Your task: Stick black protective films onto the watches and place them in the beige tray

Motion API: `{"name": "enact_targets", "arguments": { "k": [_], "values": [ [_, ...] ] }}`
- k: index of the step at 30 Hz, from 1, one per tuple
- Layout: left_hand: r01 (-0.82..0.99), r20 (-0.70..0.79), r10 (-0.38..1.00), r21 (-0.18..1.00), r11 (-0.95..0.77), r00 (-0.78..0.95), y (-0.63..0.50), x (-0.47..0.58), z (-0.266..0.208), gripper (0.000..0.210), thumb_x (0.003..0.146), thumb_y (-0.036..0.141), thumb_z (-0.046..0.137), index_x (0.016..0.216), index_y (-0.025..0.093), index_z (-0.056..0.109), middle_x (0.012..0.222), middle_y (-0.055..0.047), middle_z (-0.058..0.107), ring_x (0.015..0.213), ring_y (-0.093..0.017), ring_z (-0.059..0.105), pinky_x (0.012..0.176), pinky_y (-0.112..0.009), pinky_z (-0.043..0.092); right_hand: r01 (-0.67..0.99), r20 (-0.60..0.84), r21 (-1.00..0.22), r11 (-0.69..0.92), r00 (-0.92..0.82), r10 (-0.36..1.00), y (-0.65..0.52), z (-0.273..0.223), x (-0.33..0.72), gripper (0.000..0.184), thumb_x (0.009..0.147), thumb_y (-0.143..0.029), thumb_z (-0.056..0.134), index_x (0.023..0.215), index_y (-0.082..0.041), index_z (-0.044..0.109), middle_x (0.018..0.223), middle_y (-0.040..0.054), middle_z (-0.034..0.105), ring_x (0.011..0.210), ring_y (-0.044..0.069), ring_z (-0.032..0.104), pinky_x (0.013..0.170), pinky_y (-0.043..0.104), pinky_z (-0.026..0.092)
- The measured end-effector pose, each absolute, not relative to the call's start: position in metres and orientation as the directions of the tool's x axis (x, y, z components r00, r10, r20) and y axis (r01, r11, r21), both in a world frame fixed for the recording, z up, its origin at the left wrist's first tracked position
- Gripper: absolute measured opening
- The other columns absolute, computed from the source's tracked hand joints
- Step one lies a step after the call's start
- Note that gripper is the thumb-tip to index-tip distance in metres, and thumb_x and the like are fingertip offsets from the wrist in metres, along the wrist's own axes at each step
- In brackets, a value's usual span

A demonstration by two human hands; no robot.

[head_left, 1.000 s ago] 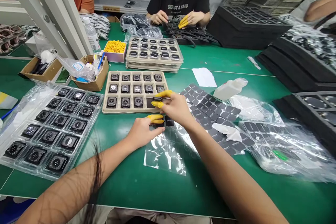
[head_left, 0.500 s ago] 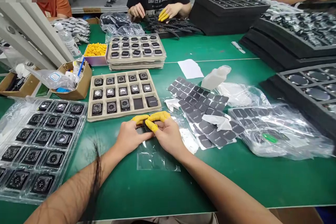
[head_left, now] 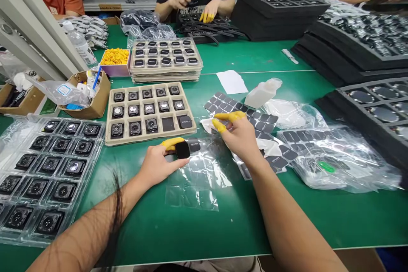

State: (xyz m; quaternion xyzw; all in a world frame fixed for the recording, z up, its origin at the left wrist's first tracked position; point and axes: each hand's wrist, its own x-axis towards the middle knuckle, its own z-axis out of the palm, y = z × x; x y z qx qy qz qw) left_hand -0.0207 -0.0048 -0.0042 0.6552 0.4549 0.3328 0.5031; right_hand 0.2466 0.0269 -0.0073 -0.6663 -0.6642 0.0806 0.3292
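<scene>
My left hand [head_left: 159, 157], yellow cots on its fingers, grips a black square smartwatch body [head_left: 182, 150] with its dark screen facing me. Just right of the watch is a black printed square film [head_left: 194, 145], beside clear plastic sheets [head_left: 204, 170] on the table. My right hand [head_left: 237, 131], also in yellow cots, is apart from the watch, thumb and forefinger pinched close together. Those fingertips are over the edge of a crumpled white wipe [head_left: 208, 126]; what they hold, if anything, I cannot make out. Sheets of black square films [head_left: 219, 103] lie under and behind this hand.
Beyond my hands stands a beige tray [head_left: 123, 139] of watch bodies; at left, a clear tray [head_left: 92, 153] of more. A translucent bottle [head_left: 263, 92] and bagged films [head_left: 344, 157] are on the right. Black foam trays [head_left: 347, 57] are stacked at far right. Co-workers sit opposite.
My right hand has left the watch and moved right to the wipe and film sheets. My left hand keeps the watch, its screen now exposed. The co-worker opposite has raised one hand.
</scene>
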Motion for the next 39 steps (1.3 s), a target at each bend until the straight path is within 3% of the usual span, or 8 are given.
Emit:
{"name": "enact_targets", "arguments": {
  "k": [6,9,13,20,26,30,34,39],
  "values": [
    [0.225,0.018,0.948,0.97,-0.094,0.319,-0.007,-0.019,-0.005,0.052,0.071,0.032,0.086,0.121,0.021,0.072,0.114,-0.005,0.078,0.107,-0.025,0.075,0.103,-0.04,0.059,0.835,0.382,-0.534,0.134,0.096,0.919,0.029,-0.005,0.229,0.018,0.09,-0.035,0.064,0.091,-0.024,0.079,0.089,0.0088,0.074,0.089,0.028,0.064,0.083,0.045,0.05],
    [0.222,0.031,0.954,0.97,-0.101,0.297,-0.008,-0.019,-0.007,0.052,0.071,0.031,0.086,0.121,0.021,0.072,0.115,-0.005,0.078,0.106,-0.025,0.075,0.103,-0.039,0.06,0.695,0.533,-0.611,0.379,0.008,0.846,0.008,0.009,0.21,0.01,0.088,-0.035,0.071,0.092,-0.028,0.077,0.086,0.0051,0.073,0.081,0.023,0.064,0.076,0.04,0.052],
    [0.19,0.024,0.948,0.978,-0.088,0.318,-0.006,-0.019,-0.012,0.052,0.073,0.023,0.083,0.124,0.021,0.071,0.117,-0.005,0.078,0.106,-0.024,0.075,0.102,-0.037,0.06,0.578,0.545,-0.583,0.571,-0.242,0.803,-0.013,0.013,0.177,0.01,0.091,-0.03,0.068,0.095,-0.03,0.077,0.086,0.0051,0.073,0.079,0.022,0.065,0.073,0.039,0.054],
    [0.215,-0.012,0.954,0.975,-0.055,0.3,-0.005,-0.019,-0.013,0.046,0.072,0.021,0.082,0.117,0.021,0.074,0.116,-0.005,0.078,0.106,-0.025,0.075,0.103,-0.038,0.06,0.616,0.448,-0.61,0.498,-0.249,0.858,-0.009,0.0,0.168,0.014,0.094,-0.034,0.062,0.094,-0.029,0.075,0.087,0.0057,0.071,0.083,0.022,0.065,0.075,0.039,0.053],
    [0.252,0.012,0.964,0.964,-0.082,0.267,-0.005,-0.018,-0.009,0.051,0.073,0.032,0.085,0.121,0.02,0.073,0.115,-0.006,0.078,0.105,-0.025,0.075,0.104,-0.04,0.059,0.857,0.405,-0.446,0.258,-0.064,0.912,0.003,0.006,0.209,0.023,0.092,-0.036,0.064,0.111,-0.025,0.071,0.115,0.0128,0.068,0.113,0.033,0.057,0.095,0.053,0.041],
    [0.297,0.066,0.957,0.943,-0.152,0.282,-0.007,-0.02,-0.008,0.05,0.073,0.033,0.085,0.12,0.021,0.073,0.115,-0.006,0.078,0.104,-0.025,0.075,0.103,-0.04,0.06,0.764,0.254,-0.566,0.309,-0.194,0.947,0.0,0.006,0.217,0.036,0.089,-0.038,0.07,0.124,-0.029,0.065,0.116,0.0073,0.071,0.111,0.03,0.058,0.094,0.05,0.039],
    [0.373,0.069,0.96,0.912,-0.171,0.27,-0.007,-0.02,-0.007,0.05,0.072,0.034,0.086,0.119,0.022,0.074,0.114,-0.005,0.078,0.105,-0.026,0.075,0.105,-0.043,0.058,0.663,0.197,-0.713,0.23,-0.125,0.972,0.002,-0.005,0.208,0.019,0.086,-0.035,0.075,0.103,-0.027,0.073,0.095,0.0034,0.076,0.093,0.026,0.065,0.091,0.048,0.042],
    [0.18,-0.07,0.97,0.983,0.028,0.232,-0.005,-0.019,-0.006,0.054,0.07,0.034,0.088,0.119,0.019,0.071,0.115,-0.008,0.078,0.105,-0.027,0.075,0.102,-0.042,0.06,0.464,0.293,-0.838,0.285,-0.057,0.954,0.008,-0.016,0.205,0.01,0.082,-0.039,0.078,0.081,-0.029,0.078,0.081,0.0016,0.077,0.081,0.023,0.067,0.085,0.045,0.05]
  ]
}}
